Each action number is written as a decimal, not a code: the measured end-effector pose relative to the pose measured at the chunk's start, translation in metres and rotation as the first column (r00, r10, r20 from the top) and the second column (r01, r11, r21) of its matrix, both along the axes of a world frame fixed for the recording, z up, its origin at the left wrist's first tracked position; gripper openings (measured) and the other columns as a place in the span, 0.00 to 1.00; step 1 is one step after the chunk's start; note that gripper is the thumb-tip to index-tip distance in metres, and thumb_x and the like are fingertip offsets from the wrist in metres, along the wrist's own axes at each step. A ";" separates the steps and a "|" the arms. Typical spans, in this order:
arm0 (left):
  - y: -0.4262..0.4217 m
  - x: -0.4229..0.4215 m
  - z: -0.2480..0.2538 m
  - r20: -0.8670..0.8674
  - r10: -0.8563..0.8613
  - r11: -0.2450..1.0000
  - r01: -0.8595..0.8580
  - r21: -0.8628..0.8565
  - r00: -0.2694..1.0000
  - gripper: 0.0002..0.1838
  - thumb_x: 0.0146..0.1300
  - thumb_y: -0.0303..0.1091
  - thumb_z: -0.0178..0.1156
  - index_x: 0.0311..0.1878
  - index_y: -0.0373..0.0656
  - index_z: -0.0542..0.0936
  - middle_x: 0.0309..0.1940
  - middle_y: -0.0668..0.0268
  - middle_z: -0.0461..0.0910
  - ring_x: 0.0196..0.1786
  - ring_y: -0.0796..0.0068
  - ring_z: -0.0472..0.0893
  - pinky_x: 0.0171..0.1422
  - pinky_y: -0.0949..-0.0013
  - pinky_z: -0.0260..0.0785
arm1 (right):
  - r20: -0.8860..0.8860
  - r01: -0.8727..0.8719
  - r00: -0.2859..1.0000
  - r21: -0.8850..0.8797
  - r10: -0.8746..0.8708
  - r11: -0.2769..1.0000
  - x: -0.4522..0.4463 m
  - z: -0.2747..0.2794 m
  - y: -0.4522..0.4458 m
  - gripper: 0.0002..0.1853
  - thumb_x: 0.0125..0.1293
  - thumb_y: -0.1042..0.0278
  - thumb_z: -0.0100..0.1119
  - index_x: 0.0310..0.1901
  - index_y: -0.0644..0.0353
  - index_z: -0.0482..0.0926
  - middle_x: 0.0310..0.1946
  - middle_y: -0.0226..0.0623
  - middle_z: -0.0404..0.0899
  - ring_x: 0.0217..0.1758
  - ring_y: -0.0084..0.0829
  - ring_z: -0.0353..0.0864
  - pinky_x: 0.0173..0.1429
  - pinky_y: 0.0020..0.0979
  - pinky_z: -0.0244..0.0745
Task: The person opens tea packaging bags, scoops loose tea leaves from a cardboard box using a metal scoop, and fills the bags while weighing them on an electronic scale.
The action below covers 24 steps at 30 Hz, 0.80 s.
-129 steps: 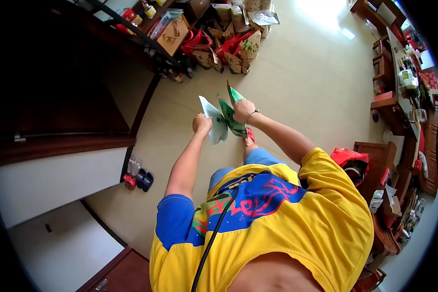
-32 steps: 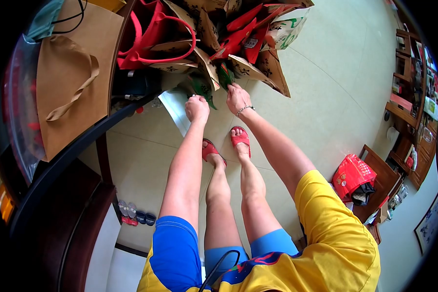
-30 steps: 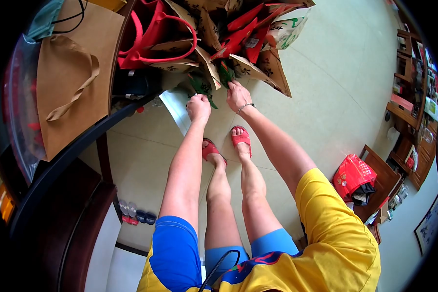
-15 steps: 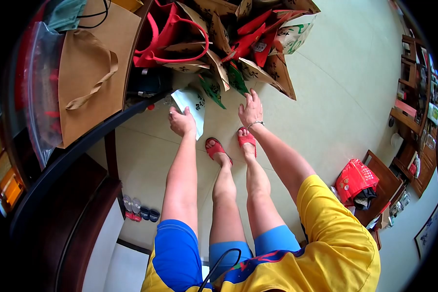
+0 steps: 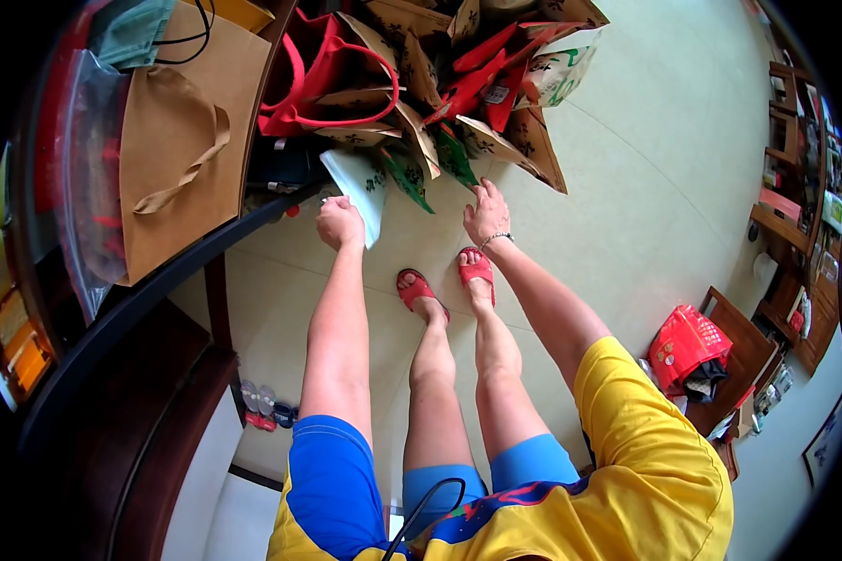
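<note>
My left hand is closed on the lower left edge of a pale bag with dark print, which leans toward the bags on the floor. Its fingertips are partly hidden. My right hand has its fingers apart and nothing in it, just below a green bag. Another green bag stands between the pale bag and that one. Behind them are several brown paper bags and a red bag with loop handles.
A dark curved shelf edge runs along the left, with a large brown bag above it. My feet in red sandals are on the tiled floor. A red plastic bag is at right, slippers at lower left.
Both hands have let go of the green bags, which now stand by the brown bags. My left hand has shifted left and the pale bag has moved up toward the group. My right hand has opened.
</note>
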<state>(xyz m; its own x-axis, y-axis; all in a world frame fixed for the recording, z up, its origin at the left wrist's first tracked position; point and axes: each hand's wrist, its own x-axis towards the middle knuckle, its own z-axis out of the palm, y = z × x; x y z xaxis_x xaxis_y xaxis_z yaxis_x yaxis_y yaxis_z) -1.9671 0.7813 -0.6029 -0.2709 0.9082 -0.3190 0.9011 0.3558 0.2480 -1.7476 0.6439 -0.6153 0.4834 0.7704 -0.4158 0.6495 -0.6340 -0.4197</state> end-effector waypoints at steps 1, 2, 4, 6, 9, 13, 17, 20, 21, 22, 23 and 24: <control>0.001 0.000 0.004 0.013 0.045 0.999 -0.045 0.013 0.999 0.09 0.61 0.39 0.61 0.31 0.46 0.84 0.30 0.55 0.84 0.36 0.52 0.83 0.41 0.53 0.74 | 0.003 -0.006 1.000 -0.009 0.006 1.000 0.000 0.001 -0.001 0.25 0.56 0.69 0.60 0.57 0.58 0.74 0.67 0.43 0.66 0.68 0.45 0.66 0.69 0.43 0.65; 0.001 0.001 0.009 0.011 0.042 0.999 -0.042 0.016 0.999 0.09 0.61 0.39 0.61 0.31 0.46 0.84 0.30 0.55 0.84 0.36 0.52 0.83 0.41 0.53 0.74 | 0.001 -0.003 1.000 -0.007 0.003 1.000 0.001 0.004 -0.001 0.25 0.56 0.69 0.60 0.57 0.58 0.74 0.67 0.43 0.66 0.68 0.45 0.66 0.69 0.43 0.65; 0.000 0.002 0.020 0.020 -0.030 0.999 0.030 0.012 0.999 0.08 0.61 0.39 0.61 0.33 0.47 0.84 0.32 0.56 0.84 0.37 0.53 0.83 0.42 0.54 0.74 | 0.013 -0.019 1.000 -0.025 0.019 1.000 0.002 0.010 0.000 0.25 0.56 0.69 0.60 0.58 0.59 0.73 0.67 0.42 0.65 0.68 0.45 0.66 0.68 0.43 0.65; -0.004 0.003 0.028 0.128 -0.081 0.997 0.079 0.024 0.988 0.07 0.61 0.38 0.61 0.33 0.46 0.84 0.32 0.57 0.84 0.37 0.54 0.82 0.43 0.55 0.74 | 0.011 -0.020 1.000 -0.015 0.020 1.000 0.004 0.022 0.001 0.25 0.55 0.69 0.61 0.57 0.59 0.73 0.67 0.43 0.65 0.68 0.45 0.66 0.68 0.43 0.65; -0.013 0.009 0.043 0.189 -0.311 0.950 0.302 0.076 0.931 0.05 0.58 0.37 0.63 0.32 0.47 0.83 0.37 0.57 0.81 0.40 0.54 0.81 0.44 0.54 0.73 | 0.002 -0.022 1.000 -0.009 0.022 1.000 0.011 0.043 -0.002 0.25 0.55 0.69 0.61 0.56 0.61 0.73 0.67 0.44 0.65 0.67 0.46 0.67 0.68 0.42 0.66; -0.037 0.023 0.082 0.195 -0.476 0.860 0.501 -0.102 0.857 0.05 0.55 0.37 0.65 0.32 0.48 0.83 0.39 0.56 0.80 0.45 0.53 0.80 0.48 0.55 0.74 | 0.002 -0.023 1.000 -0.059 0.023 0.998 0.028 0.095 -0.017 0.25 0.52 0.70 0.61 0.55 0.62 0.74 0.64 0.46 0.67 0.65 0.46 0.68 0.68 0.41 0.67; -0.059 0.051 0.142 0.272 -0.439 0.806 0.509 -0.303 0.856 0.05 0.56 0.38 0.66 0.31 0.49 0.84 0.41 0.54 0.80 0.47 0.52 0.80 0.52 0.55 0.75 | -0.052 0.041 0.997 -0.184 -0.052 0.982 0.051 0.160 -0.043 0.22 0.53 0.69 0.60 0.52 0.63 0.75 0.61 0.47 0.69 0.65 0.46 0.68 0.67 0.41 0.67; -0.071 0.071 0.175 0.270 -0.533 0.758 0.594 -0.269 0.802 0.05 0.56 0.38 0.66 0.32 0.49 0.85 0.44 0.54 0.79 0.47 0.53 0.80 0.53 0.56 0.75 | -0.024 0.090 0.995 -0.159 -0.095 0.983 0.069 0.193 -0.075 0.17 0.53 0.70 0.58 0.47 0.63 0.78 0.54 0.46 0.73 0.60 0.46 0.72 0.63 0.42 0.71; -0.074 0.082 0.196 0.259 -0.560 0.743 0.615 -0.264 0.787 0.06 0.55 0.38 0.67 0.32 0.49 0.85 0.44 0.54 0.79 0.47 0.53 0.80 0.54 0.56 0.75 | -0.028 0.094 0.995 -0.180 -0.100 0.979 0.075 0.206 -0.087 0.17 0.53 0.71 0.58 0.46 0.63 0.78 0.52 0.47 0.74 0.59 0.46 0.72 0.63 0.42 0.72; -0.077 0.091 0.210 0.247 -0.588 0.725 0.637 -0.261 0.770 0.06 0.55 0.39 0.67 0.32 0.49 0.85 0.45 0.54 0.79 0.48 0.53 0.80 0.55 0.57 0.74 | -0.014 0.125 0.992 -0.170 -0.129 0.977 0.081 0.222 -0.097 0.16 0.53 0.71 0.57 0.46 0.62 0.79 0.52 0.47 0.74 0.59 0.46 0.73 0.63 0.42 0.72; -0.077 0.099 0.221 0.257 -0.607 0.707 0.658 -0.258 0.752 0.06 0.55 0.39 0.67 0.32 0.49 0.85 0.45 0.54 0.79 0.48 0.54 0.80 0.55 0.57 0.74 | -0.002 0.126 0.992 -0.224 -0.130 0.966 0.087 0.237 -0.108 0.15 0.55 0.72 0.55 0.46 0.63 0.79 0.52 0.47 0.74 0.59 0.45 0.73 0.63 0.41 0.72; -0.078 0.110 0.228 0.270 -0.626 0.686 0.682 -0.256 0.731 0.07 0.54 0.40 0.68 0.32 0.49 0.85 0.44 0.55 0.80 0.49 0.54 0.80 0.56 0.58 0.74 | 0.004 0.157 0.987 -0.263 -0.162 0.952 0.093 0.262 -0.117 0.16 0.56 0.71 0.56 0.47 0.62 0.79 0.53 0.47 0.74 0.60 0.44 0.73 0.63 0.40 0.73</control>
